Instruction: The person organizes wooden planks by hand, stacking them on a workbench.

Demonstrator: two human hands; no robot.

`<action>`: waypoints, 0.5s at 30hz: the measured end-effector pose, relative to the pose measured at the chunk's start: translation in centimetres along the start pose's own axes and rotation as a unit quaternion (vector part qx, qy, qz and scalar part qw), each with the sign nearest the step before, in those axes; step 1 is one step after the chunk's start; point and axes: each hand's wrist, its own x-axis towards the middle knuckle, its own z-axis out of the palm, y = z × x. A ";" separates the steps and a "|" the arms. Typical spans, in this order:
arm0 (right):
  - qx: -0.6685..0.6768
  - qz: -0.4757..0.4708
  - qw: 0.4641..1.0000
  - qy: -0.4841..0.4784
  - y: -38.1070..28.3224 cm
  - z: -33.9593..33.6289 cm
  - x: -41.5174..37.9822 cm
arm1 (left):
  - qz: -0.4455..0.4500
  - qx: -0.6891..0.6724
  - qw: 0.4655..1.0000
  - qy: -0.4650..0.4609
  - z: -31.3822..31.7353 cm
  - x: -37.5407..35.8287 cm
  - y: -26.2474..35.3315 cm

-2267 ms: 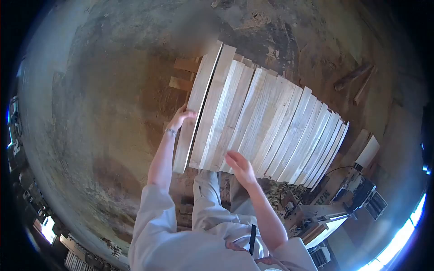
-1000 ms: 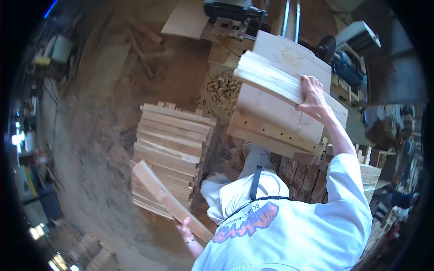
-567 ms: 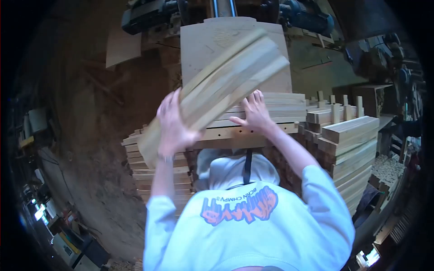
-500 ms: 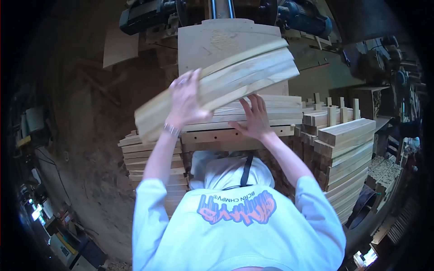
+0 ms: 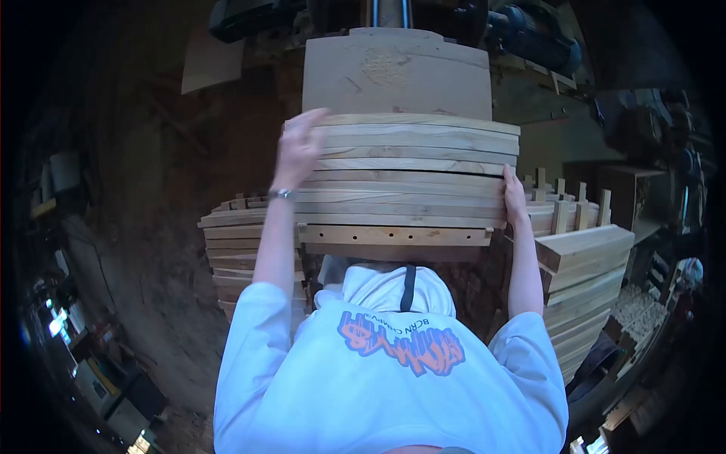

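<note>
- A row of pale, flat wooden boards [image 5: 412, 163] lies crosswise in the centre of the frame, edge to edge, on a wooden counter [image 5: 393, 236] whose near edge shows a line of small drilled holes.
- The left hand [image 5: 297, 147], just left of centre in the upper half, lies flat with its fingers spread over the left ends of the farthest boards; it presses on them and grips nothing. A metal bracelet [image 5: 280, 194] sits on that wrist.
- The right hand [image 5: 514, 198], at centre right, is pressed against the right ends of the nearer boards with the fingers extended and pointing up the frame; it is open against the wood, not closed round anything.
- Beyond the boards, at upper centre, a broad tan wooden panel [image 5: 397, 72] reaches up to dark machinery [image 5: 529, 38] along the top edge.
- At centre left, behind the left arm, stands a stack of similar pale boards [image 5: 231, 250]; at centre right a second stack of thicker wooden pieces [image 5: 586, 272] rises beside the right arm.
- The lower half of the frame is filled by the person's light grey hooded top with an orange and blue print [image 5: 401, 344].
</note>
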 end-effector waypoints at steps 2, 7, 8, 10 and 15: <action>0.067 0.003 0.997 -0.025 -2.6 -0.1 -0.5 | -0.136 0.198 0.962 0.130 -1.1 -4.1 -8.3; 0.287 -0.001 0.952 -0.107 -5.4 -1.1 6.9 | -0.400 -0.359 0.843 0.016 -1.7 -2.1 -10.6; 0.288 -0.002 0.951 -0.108 -5.4 -0.7 6.9 | -0.356 -0.416 0.837 -0.010 -1.4 -0.7 -10.3; 0.112 -0.051 0.991 -0.062 -6.2 0.2 7.4 | -0.328 -0.283 0.901 -0.010 -0.3 1.7 -10.1; 0.104 -0.067 0.989 -0.086 -5.4 0.1 5.8 | -0.317 -0.163 0.934 0.010 0.0 1.4 -8.9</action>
